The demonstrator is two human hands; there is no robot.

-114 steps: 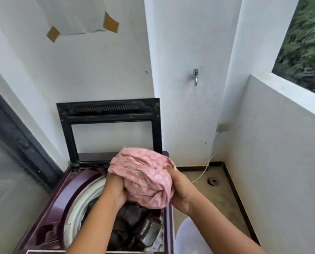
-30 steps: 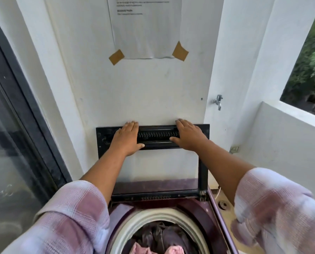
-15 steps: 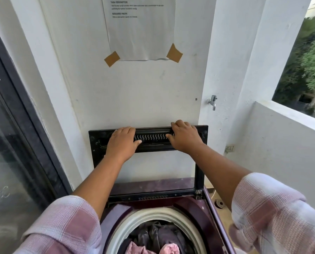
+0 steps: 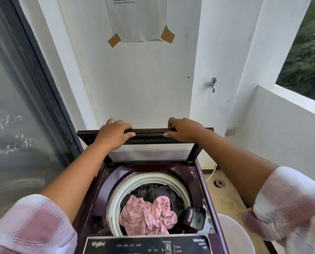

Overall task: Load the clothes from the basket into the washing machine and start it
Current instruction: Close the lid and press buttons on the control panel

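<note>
A maroon top-loading washing machine [image 4: 201, 182] stands below me with its glass lid [image 4: 149, 137] raised and tipped toward me. My left hand [image 4: 114, 133] grips the lid's top edge on the left, fingers over the rim and thumb underneath. My right hand [image 4: 184, 130] grips the same edge on the right. Inside the white-rimmed drum [image 4: 116, 197] lies a crumpled pink cloth [image 4: 144, 215] on top of dark clothes [image 4: 156, 191]. The control panel [image 4: 147, 245] runs along the machine's near edge. A white basket [image 4: 231, 233] shows at the lower right.
A dark-framed glass door [image 4: 21, 107] fills the left side. A taped paper sheet [image 4: 139, 19] hangs on the white wall behind the machine, with a tap [image 4: 212, 84] to the right. A low balcony wall [image 4: 288, 125] closes the right; a floor drain [image 4: 219, 183] lies beside the machine.
The pink cloth that both hands held earlier now lies in the drum. Both hands have closed over the lid's top edge and the lid has tipped forward and down.
</note>
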